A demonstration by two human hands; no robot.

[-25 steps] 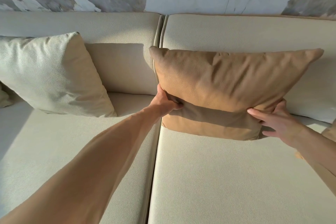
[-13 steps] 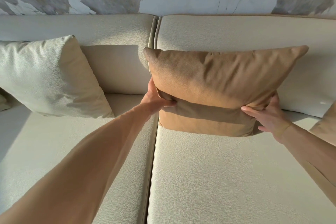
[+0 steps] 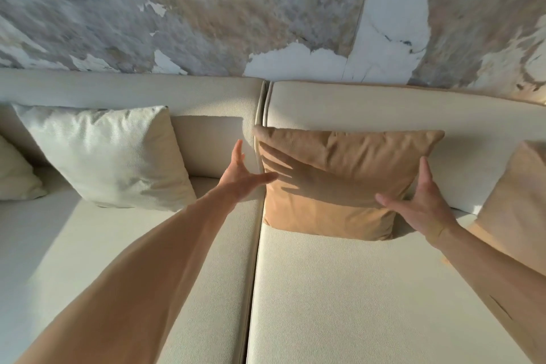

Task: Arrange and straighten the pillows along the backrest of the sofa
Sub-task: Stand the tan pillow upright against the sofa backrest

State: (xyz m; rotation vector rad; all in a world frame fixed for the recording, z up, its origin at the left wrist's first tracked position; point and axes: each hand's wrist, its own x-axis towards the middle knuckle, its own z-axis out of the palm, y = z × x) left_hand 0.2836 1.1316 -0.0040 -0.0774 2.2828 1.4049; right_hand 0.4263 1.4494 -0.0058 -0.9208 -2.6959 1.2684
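Note:
A tan pillow (image 3: 339, 180) leans upright against the cream backrest (image 3: 354, 106) of the sofa, just right of the centre seam. My left hand (image 3: 240, 176) hovers beside its left edge with fingers spread, holding nothing. My right hand (image 3: 419, 201) lies flat against the pillow's lower right side, fingers apart, not gripping. A cream pillow (image 3: 109, 156) leans on the backrest to the left. Another tan pillow (image 3: 514, 201) stands at the right edge, partly cut off.
A third pale pillow (image 3: 14, 174) shows at the far left edge. The sofa's seat cushions (image 3: 354, 289) stretch toward me, split by a seam. A mottled grey and white wall (image 3: 266, 9) rises behind the backrest.
Both hands have let go of the tan pillow's sides and opened. The left hand pulled off to the left. The pillow now rests against the backrest, and the view has tilted up.

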